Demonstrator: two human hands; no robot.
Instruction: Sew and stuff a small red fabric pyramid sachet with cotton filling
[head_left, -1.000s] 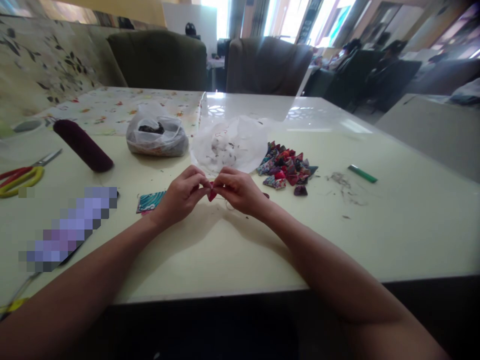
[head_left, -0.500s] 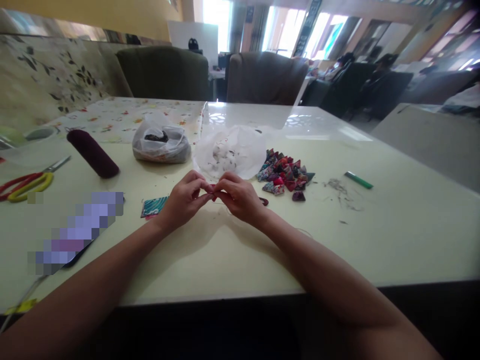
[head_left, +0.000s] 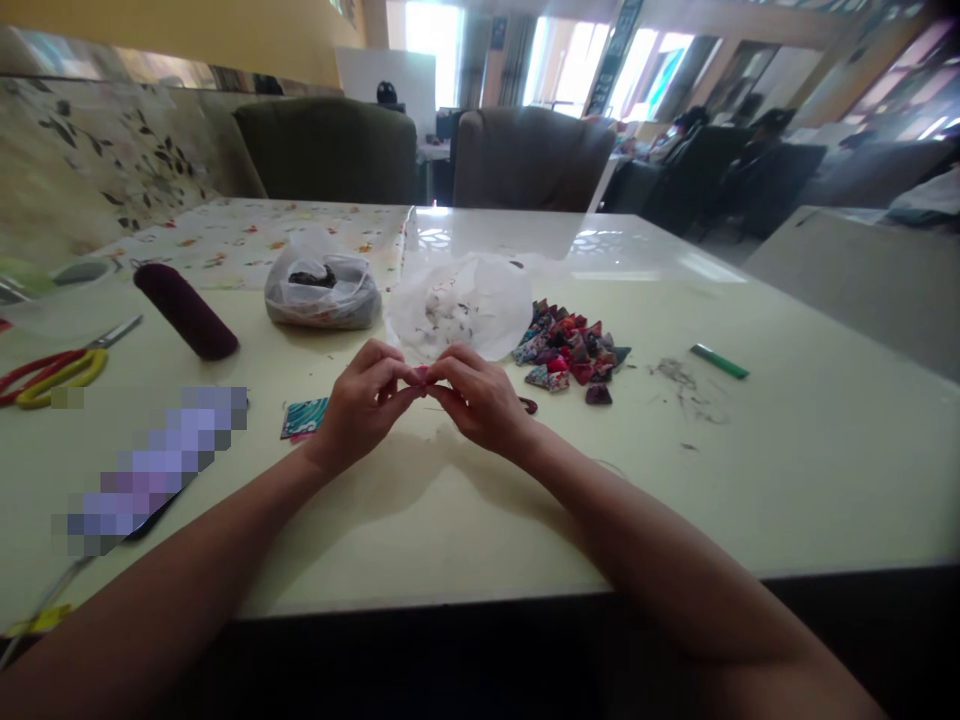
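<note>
Here we pinch a small red piece (head_left: 423,375) at the frame's centre, left hand (head_left: 364,405) and right hand (head_left: 481,398) both holding it by the fingertips, little patterned pieces (head_left: 577,347) heaped right of centre, scissors (head_left: 97,349) at far left.

Just one cam here, worn on the head, looking forward and down over the desk (head_left: 750,480). Forearms (head_left: 202,525) come in from the bottom corners, hands (head_left: 363,402) sit mid-frame, pretty near. View's wide too: desk's near edge down low, chairs (head_left: 330,150) past the far side, windows (head_left: 431,60) way back up top.
</note>
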